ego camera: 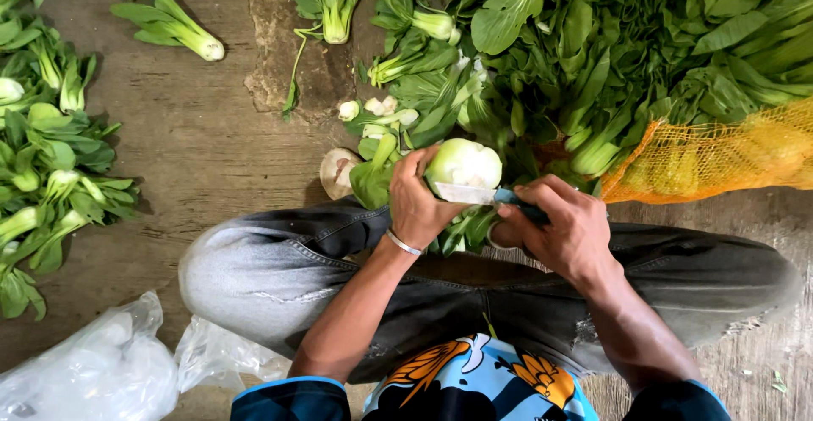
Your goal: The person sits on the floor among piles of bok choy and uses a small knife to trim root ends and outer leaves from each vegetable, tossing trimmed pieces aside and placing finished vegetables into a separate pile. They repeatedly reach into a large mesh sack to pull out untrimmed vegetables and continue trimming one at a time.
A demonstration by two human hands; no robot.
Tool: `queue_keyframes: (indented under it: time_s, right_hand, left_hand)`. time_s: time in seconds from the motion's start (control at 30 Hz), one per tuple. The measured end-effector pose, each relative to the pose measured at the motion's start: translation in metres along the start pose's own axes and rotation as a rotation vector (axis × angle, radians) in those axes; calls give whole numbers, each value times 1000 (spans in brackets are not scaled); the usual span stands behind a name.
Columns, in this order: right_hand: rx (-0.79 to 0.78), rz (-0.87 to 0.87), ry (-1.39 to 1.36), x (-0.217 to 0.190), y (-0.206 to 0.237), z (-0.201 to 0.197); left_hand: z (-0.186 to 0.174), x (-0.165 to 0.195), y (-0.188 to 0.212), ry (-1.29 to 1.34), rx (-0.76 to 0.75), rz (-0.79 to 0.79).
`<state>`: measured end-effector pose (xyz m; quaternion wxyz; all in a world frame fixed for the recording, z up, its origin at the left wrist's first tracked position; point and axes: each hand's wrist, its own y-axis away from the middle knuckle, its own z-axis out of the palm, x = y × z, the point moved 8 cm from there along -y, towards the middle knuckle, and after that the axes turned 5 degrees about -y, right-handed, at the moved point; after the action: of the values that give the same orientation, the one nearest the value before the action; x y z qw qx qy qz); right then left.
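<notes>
Head view: trimming a bok choy.
Left hand fingers wrapped around its base; right hand fingers clenched on knife, blade against stem.

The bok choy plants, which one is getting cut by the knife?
The bok choy held in the left hand, its pale round base against the knife in the right hand. All the others lie loose on the ground.
</notes>
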<state>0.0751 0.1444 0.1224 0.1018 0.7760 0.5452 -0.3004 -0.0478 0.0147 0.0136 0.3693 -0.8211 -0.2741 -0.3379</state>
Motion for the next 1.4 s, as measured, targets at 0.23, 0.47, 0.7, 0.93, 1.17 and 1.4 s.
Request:
queue_keyframes:
  time_s: [0.23, 0.47, 0.7, 0.93, 1.17, 1.4]
  right_hand:
    - [-38, 42, 65, 8, 6, -4]
    - [17, 114, 225, 45, -13, -14]
    - [-30, 388, -61, 149, -3, -6]
    - [-131, 377, -999, 100, 25, 67]
    - [35, 386, -1139, 74, 30, 103]
    - [89, 179, -1160, 87, 20, 64]
  left_hand:
    - [5, -14, 4, 17, -81, 2]
    - [7, -11, 7, 136, -131, -64]
    - [-6, 10, 3, 121, -126, -65]
    - [11, 10, -5, 188, -227, -62]
    - [16, 20, -11, 89, -319, 34]
    - [1, 7, -28, 190, -462, -146]
